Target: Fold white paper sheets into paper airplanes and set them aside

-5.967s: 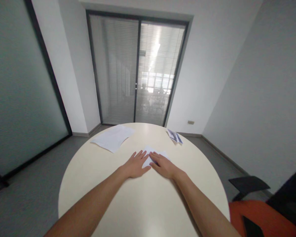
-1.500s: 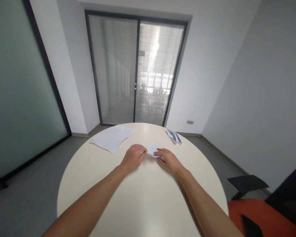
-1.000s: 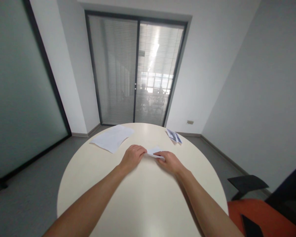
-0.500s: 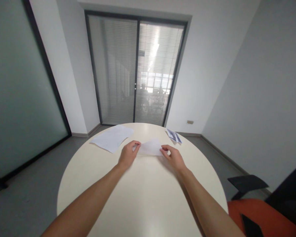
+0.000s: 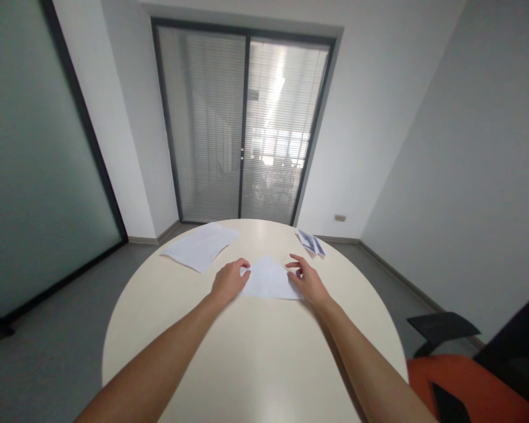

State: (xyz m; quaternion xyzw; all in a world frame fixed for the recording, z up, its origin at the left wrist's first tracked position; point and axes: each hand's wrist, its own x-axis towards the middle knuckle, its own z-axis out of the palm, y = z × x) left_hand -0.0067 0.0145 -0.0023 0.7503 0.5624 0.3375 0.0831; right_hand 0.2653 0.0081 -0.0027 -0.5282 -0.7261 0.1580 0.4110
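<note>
A folded sheet of white paper (image 5: 268,279) lies on the table, pointed at the far side and with a wide near edge. By its left side, my left hand (image 5: 231,278) is loosely curled, a small gap between thumb and fingers. My right hand (image 5: 309,283) is over the right side, its fingers apart and the thumb at the paper. Part of each side of the sheet is hidden by the hands. Neither hand appears to grip it.
Another white sheet (image 5: 200,247) lies at the table's far left. A creased paper with dark printing (image 5: 311,242) is at the far right. The round white table (image 5: 255,352) has an orange chair (image 5: 471,388) to its right.
The paper was held up slightly between both hands; now it lies on the table nearer to me, showing a triangular shape. Both hands have loosened, and the right fingers have spread.
</note>
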